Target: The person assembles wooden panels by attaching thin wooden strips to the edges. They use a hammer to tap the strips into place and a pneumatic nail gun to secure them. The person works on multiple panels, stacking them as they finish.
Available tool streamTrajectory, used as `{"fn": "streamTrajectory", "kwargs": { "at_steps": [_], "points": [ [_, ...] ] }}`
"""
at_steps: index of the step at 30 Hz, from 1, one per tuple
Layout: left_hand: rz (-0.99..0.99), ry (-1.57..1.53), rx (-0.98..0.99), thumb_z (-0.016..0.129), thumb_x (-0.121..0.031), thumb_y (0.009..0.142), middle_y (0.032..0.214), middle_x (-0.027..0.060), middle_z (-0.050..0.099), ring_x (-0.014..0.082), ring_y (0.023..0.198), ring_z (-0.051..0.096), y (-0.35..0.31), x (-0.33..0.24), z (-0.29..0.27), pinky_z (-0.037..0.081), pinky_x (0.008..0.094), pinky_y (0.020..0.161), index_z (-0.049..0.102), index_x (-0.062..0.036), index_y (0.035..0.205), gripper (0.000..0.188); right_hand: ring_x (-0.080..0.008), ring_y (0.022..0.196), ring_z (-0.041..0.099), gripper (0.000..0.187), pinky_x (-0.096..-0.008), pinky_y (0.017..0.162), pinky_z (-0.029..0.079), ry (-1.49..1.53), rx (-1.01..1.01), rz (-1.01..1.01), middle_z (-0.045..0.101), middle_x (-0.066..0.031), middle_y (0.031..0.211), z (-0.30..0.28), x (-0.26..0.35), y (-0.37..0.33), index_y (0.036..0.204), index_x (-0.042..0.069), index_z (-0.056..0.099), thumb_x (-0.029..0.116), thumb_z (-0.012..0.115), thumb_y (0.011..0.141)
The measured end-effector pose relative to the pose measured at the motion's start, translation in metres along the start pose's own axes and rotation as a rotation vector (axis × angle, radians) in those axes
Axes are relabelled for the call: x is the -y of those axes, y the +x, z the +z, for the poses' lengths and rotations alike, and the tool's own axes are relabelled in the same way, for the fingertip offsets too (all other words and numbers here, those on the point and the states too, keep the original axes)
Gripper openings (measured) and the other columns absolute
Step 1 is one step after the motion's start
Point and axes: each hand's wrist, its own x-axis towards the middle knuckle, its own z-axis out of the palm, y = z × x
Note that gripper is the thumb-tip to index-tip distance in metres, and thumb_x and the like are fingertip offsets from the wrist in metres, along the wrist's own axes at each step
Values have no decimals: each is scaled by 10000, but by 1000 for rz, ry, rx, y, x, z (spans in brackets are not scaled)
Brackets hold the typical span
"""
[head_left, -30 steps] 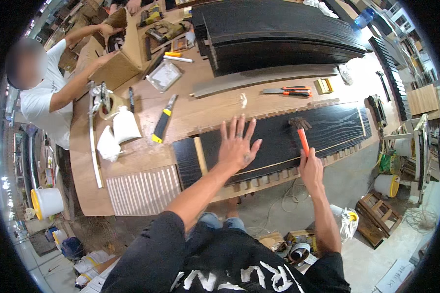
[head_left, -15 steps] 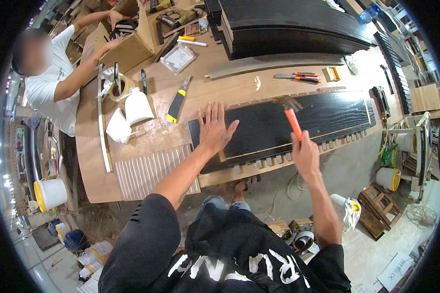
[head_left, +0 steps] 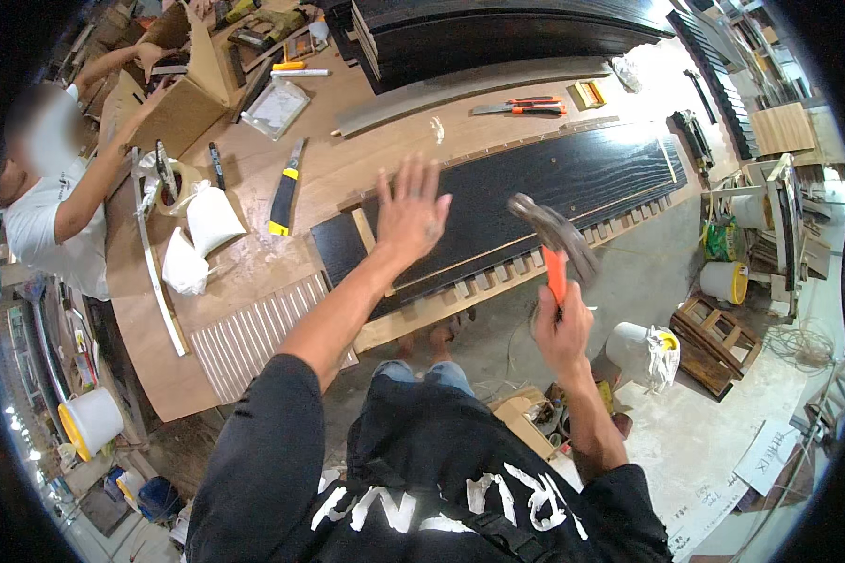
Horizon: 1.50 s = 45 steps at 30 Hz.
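Note:
A long black wood-grain board [head_left: 516,188] lies across the table's near part, with thin pale strips along its edges. Over its left part is my left hand [head_left: 411,218], fingers spread, slightly blurred and holding nothing; whether it touches the board I cannot tell. My right hand [head_left: 563,328] is wrapped round the orange handle of a claw hammer [head_left: 556,274]. The hammer's blurred metal head is up in front of the board's near edge. Beneath that edge runs a pale notched wooden rail [head_left: 413,324]. A short pale strip [head_left: 362,228] crosses the board beside my left hand.
At left lie a yellow-and-black utility knife [head_left: 286,192], white bags [head_left: 214,220] and grooved slats [head_left: 253,342]. Pliers-like orange-handled tools [head_left: 526,107] and a small yellow box [head_left: 589,94] lie beyond the board, before stacked black panels [head_left: 498,42]. A co-worker reaches into a cardboard box [head_left: 164,117].
The hammer has come away from over the board toward me, its head now higher in view. My left hand has shifted right along the board. The whole view has turned, sliding the table leftward.

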Motion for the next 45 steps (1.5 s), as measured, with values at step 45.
{"fn": "streamTrajectory", "kwargs": {
  "at_steps": [45],
  "points": [
    [26, 78, 95, 301, -352, 1079, 1576, 128, 375, 348, 1450, 339, 72, -63, 9, 224, 523, 1202, 292, -201, 1611, 553, -347, 616, 641, 408, -449, 545, 465, -155, -387, 549, 641, -185, 693, -128, -299, 91, 921, 10, 614, 400, 576, 1032]
  ]
}}
